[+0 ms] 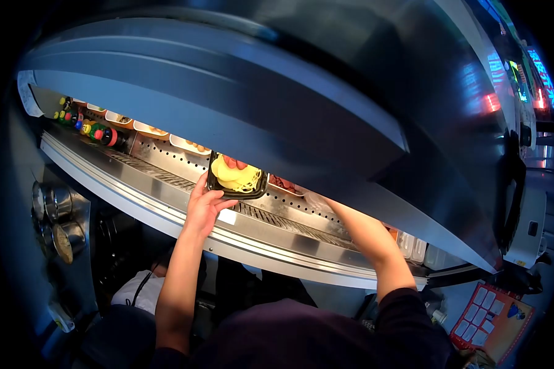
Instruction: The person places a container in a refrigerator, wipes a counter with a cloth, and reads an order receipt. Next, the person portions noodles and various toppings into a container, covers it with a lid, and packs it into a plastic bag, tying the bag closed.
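A black tray (260, 188) with yellow slices, pale shreds and red pieces rests in my left hand (204, 206), whose thumb and fingers grip its lower left edge. My right forearm (363, 230) reaches into the refrigerated display case (166, 161) to the right of the tray. Around my right hand (319, 202) there is something like clear plastic, and the case's hood hides most of the hand. A white container of dark red food (284, 184) sits between the tray and that hand.
Bottles with coloured caps (92, 130) stand at the case's left end, beside several white food containers (149, 130). The dark hood (228, 111) overhangs the opening. Clear containers (412, 247) fill the right end. Metal pots (64, 237) are at lower left.
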Tool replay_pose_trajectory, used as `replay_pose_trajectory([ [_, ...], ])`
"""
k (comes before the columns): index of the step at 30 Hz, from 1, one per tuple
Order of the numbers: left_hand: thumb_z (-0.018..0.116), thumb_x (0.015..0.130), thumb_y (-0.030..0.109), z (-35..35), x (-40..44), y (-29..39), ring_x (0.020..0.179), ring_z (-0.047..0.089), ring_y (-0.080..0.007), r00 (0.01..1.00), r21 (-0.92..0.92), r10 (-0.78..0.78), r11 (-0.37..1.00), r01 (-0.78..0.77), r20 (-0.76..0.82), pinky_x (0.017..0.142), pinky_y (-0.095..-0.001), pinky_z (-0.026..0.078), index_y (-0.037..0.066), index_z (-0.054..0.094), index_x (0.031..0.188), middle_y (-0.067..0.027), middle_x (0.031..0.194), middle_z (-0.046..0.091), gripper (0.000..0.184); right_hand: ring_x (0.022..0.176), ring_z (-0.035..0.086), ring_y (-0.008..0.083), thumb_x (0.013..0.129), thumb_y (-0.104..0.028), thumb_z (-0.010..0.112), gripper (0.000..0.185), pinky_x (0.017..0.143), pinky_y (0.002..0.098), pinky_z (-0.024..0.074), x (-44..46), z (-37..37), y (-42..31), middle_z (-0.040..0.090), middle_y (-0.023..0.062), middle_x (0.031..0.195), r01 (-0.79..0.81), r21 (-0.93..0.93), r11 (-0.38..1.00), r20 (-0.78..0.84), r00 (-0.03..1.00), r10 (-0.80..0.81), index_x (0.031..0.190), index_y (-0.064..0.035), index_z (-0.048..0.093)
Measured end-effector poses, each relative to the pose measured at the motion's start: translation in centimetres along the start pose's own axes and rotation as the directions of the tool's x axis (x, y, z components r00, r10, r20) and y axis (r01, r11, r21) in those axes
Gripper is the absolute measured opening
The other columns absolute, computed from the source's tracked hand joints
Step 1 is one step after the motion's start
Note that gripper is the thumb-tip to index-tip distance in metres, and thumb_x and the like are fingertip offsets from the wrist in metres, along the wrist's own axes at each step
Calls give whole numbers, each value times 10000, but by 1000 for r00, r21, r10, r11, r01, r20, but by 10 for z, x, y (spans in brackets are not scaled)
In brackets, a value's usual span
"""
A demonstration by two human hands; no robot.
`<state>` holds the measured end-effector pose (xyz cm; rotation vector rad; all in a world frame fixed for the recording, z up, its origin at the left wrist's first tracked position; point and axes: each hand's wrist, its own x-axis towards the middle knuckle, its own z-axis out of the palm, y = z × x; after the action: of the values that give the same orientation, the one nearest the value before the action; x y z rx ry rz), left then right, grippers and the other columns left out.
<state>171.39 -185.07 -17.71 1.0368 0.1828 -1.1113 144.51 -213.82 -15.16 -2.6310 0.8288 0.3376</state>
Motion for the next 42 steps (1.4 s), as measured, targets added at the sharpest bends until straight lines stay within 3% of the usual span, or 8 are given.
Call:
replay_pose_trajectory([
  [11, 473, 868, -90, -3, -2, 1, 1053, 669, -312, 999, 25, 23, 999, -22, -32, 833, -432, 637, 21, 374, 1459, -173, 1265, 556, 609, 1089, 611, 423, 785, -121, 638, 420, 937, 514, 490, 9, -25, -1, 645, 231, 1139, -16, -1, 1000, 41, 999, 16, 1192, -30, 587],
  [12, 467, 878, -98, -8, 2, -1, 1072, 660, -320, 1000, 44, 12, 999, -12, -7, 868, -464, 621, 32, 248, 1533, -194, 1270, 575, 704, 1089, 611, 423, 784, -120, 637, 420, 937, 514, 490, 7, -30, 0, 645, 231, 1139, -23, -3, 1000, 43, 999, 23, 1192, -30, 587],
  [17, 477, 879, -100, 1, 11, -14, 1048, 667, -327, 997, 31, -71, 997, 71, 3, 880, -488, 613, 32, 154, 1569, -211, 1273, 568, 773, 1088, 611, 424, 782, -115, 634, 420, 936, 513, 491, 21, -29, -1, 645, 231, 1139, -16, -13, 1000, 28, 999, 16, 1191, -30, 587],
  [22, 468, 857, -111, 6, 13, -27, 1016, 690, -302, 979, 15, -151, 989, 150, 139, 823, -451, 635, 51, 343, 1509, -187, 1238, 603, 683, 1088, 611, 424, 781, -111, 630, 419, 934, 513, 491, 41, -12, -16, 646, 231, 1139, 23, -10, 1000, 6, 1000, -23, 1189, -30, 588],
  [30, 493, 868, -82, -15, -12, -19, 1110, 645, -297, 964, -19, -100, 994, 108, 248, 855, -474, 619, 46, 350, 1493, -159, 1286, 583, 654, 1088, 612, 425, 778, -104, 625, 418, 932, 512, 492, 18, -18, -4, 646, 232, 1140, -7, -16, 1000, 24, 1000, 8, 1187, -29, 588],
  [38, 510, 856, -73, -29, -56, 5, 1069, 679, -286, 994, -23, -21, 999, 24, 109, 820, -441, 632, 68, 370, 1484, -152, 1303, 597, 659, 1087, 612, 426, 775, -97, 620, 418, 930, 512, 493, -17, 11, -5, 646, 232, 1140, 40, -169, 985, 58, 998, -31, 1186, -29, 589],
  [41, 513, 857, -75, -42, -74, 5, 1072, 677, -298, 998, -25, 7, 1000, -5, 68, 829, -456, 627, 71, 373, 1485, -158, 1303, 598, 660, 1056, 623, 432, 752, -62, 597, 420, 904, 500, 509, -7, -15, -45, 658, 230, 1118, -168, -107, 980, 121, 976, 181, 1171, -29, 598],
  [42, 516, 859, -80, -46, -83, 4, 1077, 673, -304, 999, -80, -5, 997, 7, 34, 834, -466, 621, 78, 376, 1483, -161, 1306, 597, 659, 1007, 633, 428, 793, -94, 582, 373, 869, 502, 514, 1, 4, -34, 662, 227, 1087, 67, -79, 995, -88, 993, -74, 1160, -34, 607],
])
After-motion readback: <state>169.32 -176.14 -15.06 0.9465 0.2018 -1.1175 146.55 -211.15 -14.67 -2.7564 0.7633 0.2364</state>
